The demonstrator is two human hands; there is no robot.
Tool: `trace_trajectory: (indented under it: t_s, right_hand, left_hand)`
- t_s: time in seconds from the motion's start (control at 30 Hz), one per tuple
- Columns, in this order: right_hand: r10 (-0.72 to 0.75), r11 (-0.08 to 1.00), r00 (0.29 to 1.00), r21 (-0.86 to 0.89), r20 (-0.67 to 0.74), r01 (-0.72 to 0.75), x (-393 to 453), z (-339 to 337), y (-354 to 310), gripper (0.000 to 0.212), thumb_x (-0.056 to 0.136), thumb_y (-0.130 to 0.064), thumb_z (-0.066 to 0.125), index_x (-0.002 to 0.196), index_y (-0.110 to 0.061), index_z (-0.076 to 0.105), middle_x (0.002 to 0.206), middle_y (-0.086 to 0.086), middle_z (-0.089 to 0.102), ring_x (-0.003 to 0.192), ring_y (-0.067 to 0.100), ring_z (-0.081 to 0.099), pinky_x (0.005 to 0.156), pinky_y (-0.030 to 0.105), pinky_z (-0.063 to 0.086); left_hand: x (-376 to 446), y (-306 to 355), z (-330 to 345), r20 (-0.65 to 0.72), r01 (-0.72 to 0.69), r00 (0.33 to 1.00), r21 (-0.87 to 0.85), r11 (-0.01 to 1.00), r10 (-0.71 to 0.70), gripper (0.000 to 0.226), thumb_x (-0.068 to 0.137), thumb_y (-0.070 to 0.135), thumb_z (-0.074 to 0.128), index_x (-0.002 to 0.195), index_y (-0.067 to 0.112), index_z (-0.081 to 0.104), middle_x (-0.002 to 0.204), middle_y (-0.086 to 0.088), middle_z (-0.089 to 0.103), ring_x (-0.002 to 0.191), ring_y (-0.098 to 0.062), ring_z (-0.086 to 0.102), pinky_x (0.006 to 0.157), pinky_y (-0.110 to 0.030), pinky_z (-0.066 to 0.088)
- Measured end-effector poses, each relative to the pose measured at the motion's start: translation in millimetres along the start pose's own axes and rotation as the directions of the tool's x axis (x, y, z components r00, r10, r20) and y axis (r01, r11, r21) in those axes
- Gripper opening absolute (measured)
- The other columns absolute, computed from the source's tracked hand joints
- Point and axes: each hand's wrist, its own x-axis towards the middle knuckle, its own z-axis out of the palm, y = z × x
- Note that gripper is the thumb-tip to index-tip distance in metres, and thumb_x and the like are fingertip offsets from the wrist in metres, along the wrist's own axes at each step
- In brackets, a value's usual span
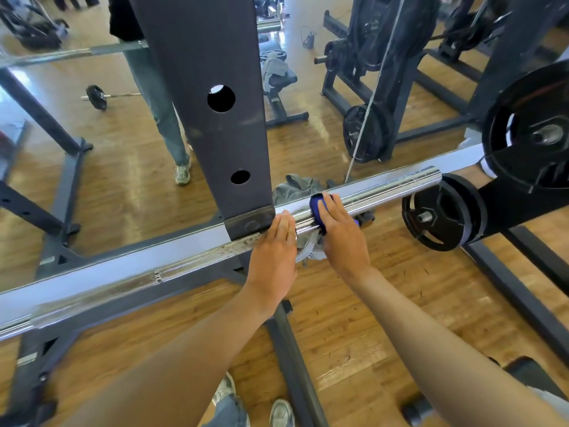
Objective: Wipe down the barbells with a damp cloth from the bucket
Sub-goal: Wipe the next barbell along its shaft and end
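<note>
Wiping step in hand, at the sleeve end of a racked barbell (129, 274); no bucket in view.

Far left: bar shaft slanting up to the right across the view, dull grey-silver, knurled band with specks of grime near the upright. A ring mark partway along.

Centre: dark steel rack upright (203, 118), flat-faced, two round holes, scuffed paint; bar resting at its foot bracket.

Left hand (274, 257) just right of the upright, laid over the bar, fingers straight and together, reaching over the top. Pressing or steadying, not visibly curled; underside of hand hidden, so thumb position unknown.

Right hand (341, 232) beside it, near but apart, fingers wrapped over a blue cloth (317, 208) pressed on the chrome sleeve (385, 188). Cloth soft, bunched, mostly covered by the hand. Dampness not readable.

Right: sleeve smooth, mirror-bright, round, streaked with reflections, bare to its end. Black weight plates (440, 217) stored on a peg below, matte rubber look.

Floor: glossy wood planks. Mirror behind, doubling the bar.

Judgement: sleeve only partly covered; next move likely a firm slide of the cloth outward along the chrome toward its end, left hand holding the bar from rolling. Grimy knurling left of the upright looks in need of harder rubbing.
</note>
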Motion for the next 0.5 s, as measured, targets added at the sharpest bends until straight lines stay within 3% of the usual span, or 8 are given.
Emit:
trace_trajectory:
  t_s: [0.07, 0.17, 0.23, 0.33, 0.43, 0.5]
  right_hand:
    - [0.052, 0.999, 0.998, 0.016, -0.023, -0.052, -1.4, 7.0, -5.5, 0.076, 0.082, 0.015, 0.068, 0.151, 0.000, 0.040, 0.159, 0.012, 0.038, 0.152, 0.026, 0.024, 0.116, 0.042, 0.040]
    - [-0.161, 0.987, 0.987, -0.026, 0.026, 0.162, -12.6, 18.3, -17.4, 0.080, 0.081, 0.017, 0.066, 0.153, 0.000, 0.037, 0.160, 0.013, 0.037, 0.152, 0.027, 0.026, 0.121, 0.035, 0.022]
    - [-0.185, 0.983, 0.983, -0.019, 0.021, 0.185, -8.9, 14.4, -8.1, 0.080, 0.080, 0.016, 0.067, 0.152, -0.002, 0.039, 0.159, 0.012, 0.039, 0.150, 0.025, 0.030, 0.119, 0.032, 0.025]
    - [0.003, 1.000, 1.000, 0.020, -0.013, -0.003, -3.6, 12.5, -7.0, 0.080, 0.084, 0.014, 0.066, 0.155, -0.002, 0.034, 0.162, 0.011, 0.034, 0.153, 0.024, 0.022, 0.120, 0.032, 0.024]
    - [-0.140, 0.990, 0.989, 0.033, 0.040, 0.138, -11.9, 18.7, -17.5, 0.080, 0.086, 0.018, 0.059, 0.157, -0.004, 0.029, 0.165, 0.010, 0.027, 0.155, 0.022, 0.012, 0.122, 0.032, 0.013]
    - [-0.169, 0.985, 0.985, 0.042, 0.035, 0.167, -9.6, 13.9, -7.7, 0.080, 0.086, 0.017, 0.060, 0.157, -0.006, 0.032, 0.164, 0.007, 0.029, 0.155, 0.019, 0.014, 0.123, 0.032, 0.019]
  left_hand:
    - [-0.6, 1.8, -0.5, -0.007, 0.004, 1.000, -0.005, 1.000, -0.004, 0.083, 0.100, 0.013, 0.056, 0.161, 0.000, 0.002, 0.170, -0.016, 0.003, 0.158, -0.026, 0.006, 0.124, -0.035, 0.021]
    - [-1.7, 3.3, 1.5, -0.024, 0.028, 0.999, -0.031, 0.999, -0.029, 0.083, 0.101, 0.011, 0.056, 0.161, 0.003, 0.000, 0.171, -0.014, 0.001, 0.158, -0.026, 0.004, 0.126, -0.036, 0.014]
    - [-1.3, 2.4, 2.8, -0.027, 0.019, 0.999, -0.026, 0.999, -0.020, 0.083, 0.101, 0.011, 0.056, 0.161, 0.003, -0.001, 0.170, -0.015, 0.001, 0.158, -0.026, 0.004, 0.127, -0.036, 0.012]
    - [-1.8, 1.6, 5.9, -0.026, 0.008, 1.000, -0.009, 1.000, -0.008, 0.084, 0.101, 0.012, 0.055, 0.161, 0.003, -0.004, 0.170, -0.015, -0.002, 0.158, -0.026, 0.002, 0.128, -0.037, 0.008]
    - [-3.1, 2.7, 7.4, -0.040, 0.028, 0.999, -0.022, 0.999, -0.029, 0.083, 0.101, 0.011, 0.055, 0.161, 0.004, -0.002, 0.171, -0.014, 0.000, 0.158, -0.026, 0.002, 0.129, -0.038, 0.008]
    - [-2.9, 2.0, 6.6, -0.035, 0.025, 0.999, -0.014, 1.000, -0.026, 0.084, 0.101, 0.010, 0.055, 0.161, 0.004, -0.003, 0.171, -0.014, -0.001, 0.158, -0.026, 0.002, 0.129, -0.038, 0.009]
